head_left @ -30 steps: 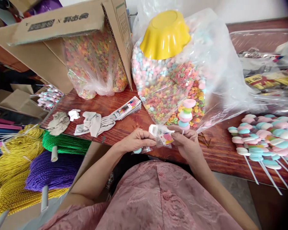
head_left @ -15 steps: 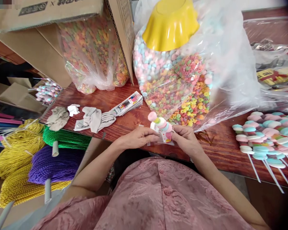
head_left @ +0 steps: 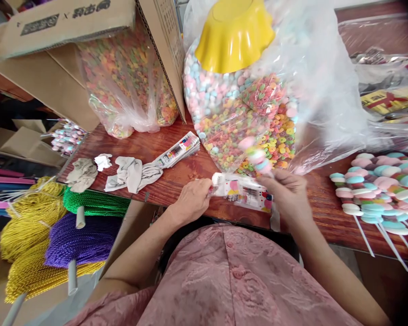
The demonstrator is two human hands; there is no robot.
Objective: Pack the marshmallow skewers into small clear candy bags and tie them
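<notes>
**Both hands on a candy stick and its clear sleeve**

The left hand (head_left: 192,199) pinches one end of a clear printed sleeve (head_left: 246,194). Its thumb and fingers are closed on the sleeve just above the near edge of the desk (head_left: 177,179). The right hand (head_left: 289,194) is clenched around the lower part of a candy stick (head_left: 256,156), whose pastel discs stand up, blurred, above the knuckles. It seems to trap the sleeve's other end as well, though the fingers hide that. Held so, the sleeve lies stretched between the two hands, probably to keep it taut and easy to handle.

Close behind the hands, a big clear bag (head_left: 234,117) of coloured rings and pastel sweets rests on the desk. A yellow bowl (head_left: 234,36) sits upside down at its top, likely kept there as a scoop within reach. A heap of candy sticks (head_left: 377,190) lies to the right, the bare ends pointing toward the desk edge. A stack of spare sleeves (head_left: 180,151) lies to the left, beside some rags (head_left: 132,172).
</notes>
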